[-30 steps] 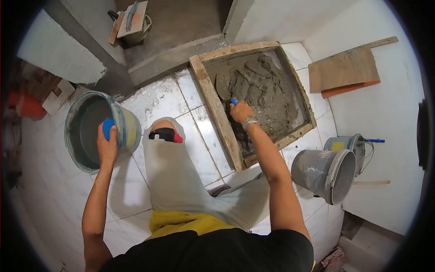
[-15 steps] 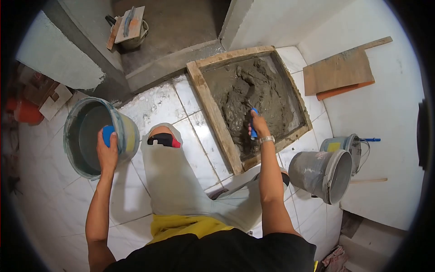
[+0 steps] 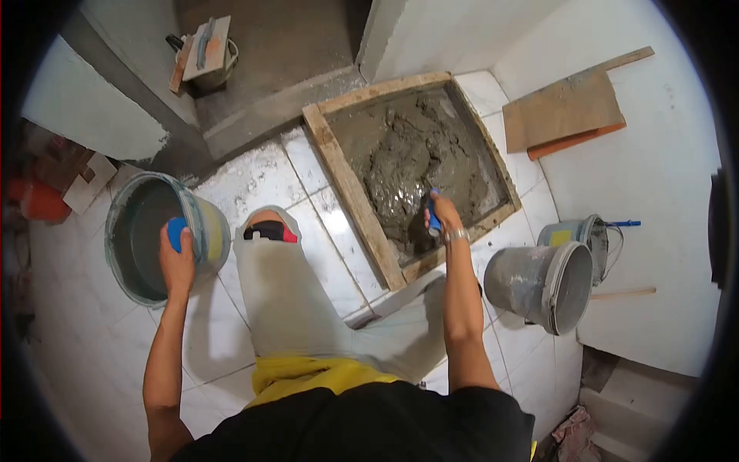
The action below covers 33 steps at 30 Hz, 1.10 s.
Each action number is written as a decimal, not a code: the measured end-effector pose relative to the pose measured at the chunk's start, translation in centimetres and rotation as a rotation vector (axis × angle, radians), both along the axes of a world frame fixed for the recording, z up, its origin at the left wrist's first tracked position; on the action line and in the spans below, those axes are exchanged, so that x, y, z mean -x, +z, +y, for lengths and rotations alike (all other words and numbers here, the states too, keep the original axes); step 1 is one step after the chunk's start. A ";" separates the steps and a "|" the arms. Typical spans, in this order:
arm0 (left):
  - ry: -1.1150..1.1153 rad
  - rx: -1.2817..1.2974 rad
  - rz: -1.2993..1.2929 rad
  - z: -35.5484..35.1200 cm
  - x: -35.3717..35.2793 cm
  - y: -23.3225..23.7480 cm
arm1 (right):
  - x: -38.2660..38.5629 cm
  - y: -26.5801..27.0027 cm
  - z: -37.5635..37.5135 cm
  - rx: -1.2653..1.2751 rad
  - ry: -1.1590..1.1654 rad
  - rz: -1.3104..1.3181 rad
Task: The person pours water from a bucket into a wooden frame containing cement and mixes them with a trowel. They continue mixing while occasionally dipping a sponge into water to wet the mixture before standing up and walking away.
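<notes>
My right hand [image 3: 444,215] grips the blue handle of a trowel [image 3: 433,223]. The trowel's blade is hidden in wet grey mortar [image 3: 408,162], which is heaped and glistening inside a wooden-framed mixing tray [image 3: 346,202]. On the left, a large bucket [image 3: 216,231] coated with grey residue stands on the tiles. My left hand [image 3: 177,266] is at its near right rim, fingers closed round a small blue object [image 3: 176,231] whose kind I cannot make out.
Two more buckets are on the right, a grey one [image 3: 523,281] tipped on its side and another [image 3: 562,233] behind it. A wooden board [image 3: 562,112] leans on the right wall. Past a low step, a float [image 3: 208,50] rests on a pail.
My right hand has drawn the trowel slightly toward me through the mortar, whose surface has shifted. My left hand keeps its hold at the bucket. The whole view has moved a little.
</notes>
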<state>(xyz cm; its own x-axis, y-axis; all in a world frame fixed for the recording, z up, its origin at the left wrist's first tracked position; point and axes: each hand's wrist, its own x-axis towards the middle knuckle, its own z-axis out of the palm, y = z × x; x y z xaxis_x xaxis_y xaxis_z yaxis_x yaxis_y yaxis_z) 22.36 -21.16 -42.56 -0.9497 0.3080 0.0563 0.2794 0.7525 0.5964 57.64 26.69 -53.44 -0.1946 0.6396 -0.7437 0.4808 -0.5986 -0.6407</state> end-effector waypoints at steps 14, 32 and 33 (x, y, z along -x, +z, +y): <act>0.015 -0.036 -0.034 0.8 0.1 0.6 | 0.2 7.8 -5.9 -0.466 0.022 -0.026; -0.008 -0.021 -0.004 0.4 -0.4 0.2 | 20.8 -6.5 -3.9 -0.360 0.357 -0.208; 0.001 -0.006 0.008 0.4 -0.1 0.3 | 22.3 -8.4 -3.1 -0.363 0.349 -0.196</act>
